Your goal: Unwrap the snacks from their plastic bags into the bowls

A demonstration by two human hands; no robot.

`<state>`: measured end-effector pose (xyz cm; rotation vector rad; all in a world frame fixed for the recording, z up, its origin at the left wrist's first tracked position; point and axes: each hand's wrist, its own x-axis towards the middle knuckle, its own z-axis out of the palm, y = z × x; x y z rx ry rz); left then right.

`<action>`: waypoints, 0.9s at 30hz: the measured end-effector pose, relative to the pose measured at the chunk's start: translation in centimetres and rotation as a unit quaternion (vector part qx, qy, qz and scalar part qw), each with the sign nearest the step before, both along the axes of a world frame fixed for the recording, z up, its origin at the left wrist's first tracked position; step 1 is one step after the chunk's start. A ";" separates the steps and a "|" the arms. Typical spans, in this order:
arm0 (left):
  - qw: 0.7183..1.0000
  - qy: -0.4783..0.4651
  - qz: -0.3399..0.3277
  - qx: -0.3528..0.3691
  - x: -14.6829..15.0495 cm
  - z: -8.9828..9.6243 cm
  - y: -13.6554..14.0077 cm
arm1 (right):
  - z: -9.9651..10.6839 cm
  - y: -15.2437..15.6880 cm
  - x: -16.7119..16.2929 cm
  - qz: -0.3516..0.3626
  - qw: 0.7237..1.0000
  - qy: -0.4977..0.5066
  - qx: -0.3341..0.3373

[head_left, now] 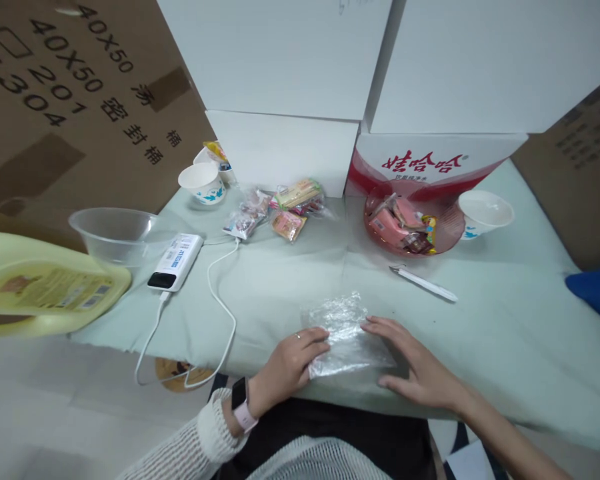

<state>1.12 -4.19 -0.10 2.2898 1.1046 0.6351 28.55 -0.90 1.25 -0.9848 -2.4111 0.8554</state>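
A crinkled clear plastic bag (347,347) lies flat near the table's front edge, between my hands. My left hand (294,360), with a ring and a pink-banded watch at the wrist, has its fingers closed over the bag's left edge. My right hand (413,367) is at the bag's right side, thumb and fingers apart. Its fingertips rest at the bag's upper right edge. Beyond the bag to the right lies a white pen (425,283). Farther back, a pink translucent bowl (450,243) holds several wrapped snacks.
Several wrapped snacks (287,225) lie at the back middle, before white boxes (290,150). Paper cups (205,185) stand back left, another cup (483,213) back right. At left are a corded power bank (180,257), a clear plastic bowl (115,233) and a yellow jug (55,283).
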 end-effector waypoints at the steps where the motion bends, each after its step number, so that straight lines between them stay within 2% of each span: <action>1: 1.000 -0.019 0.006 -0.013 -0.1 0.1 0.2 | -0.3 0.0 0.2 -0.006 1.000 -0.009 -0.003; 5: 0.994 -0.077 0.053 -0.064 0.1 0.5 0.6 | -2.1 0.2 0.0 -0.093 0.995 0.035 -0.021; 8: 0.982 -0.115 0.114 -0.092 0.4 0.4 1.1 | -2.9 0.6 -1.2 -0.184 0.978 0.087 -0.049; 11: 0.974 -0.124 0.172 -0.073 0.6 -0.2 1.7 | -3.3 1.2 -2.5 -0.256 0.961 0.085 -0.066; 13: 0.970 -0.100 0.217 -0.039 0.7 -0.7 2.2 | -3.6 1.6 -3.1 -0.282 0.955 0.076 -0.048; 16: 0.964 -0.028 0.265 0.018 0.6 -1.3 2.7 | -4.3 1.9 -3.7 -0.280 0.958 0.053 0.040; 19: 0.961 0.039 0.267 0.065 0.4 -1.7 3.0 | -4.7 2.0 -4.1 -0.256 0.958 0.012 0.125; 27: 0.949 0.151 0.234 0.148 -0.1 -2.2 3.5 | -4.7 2.2 -5.0 -0.226 0.948 -0.095 0.201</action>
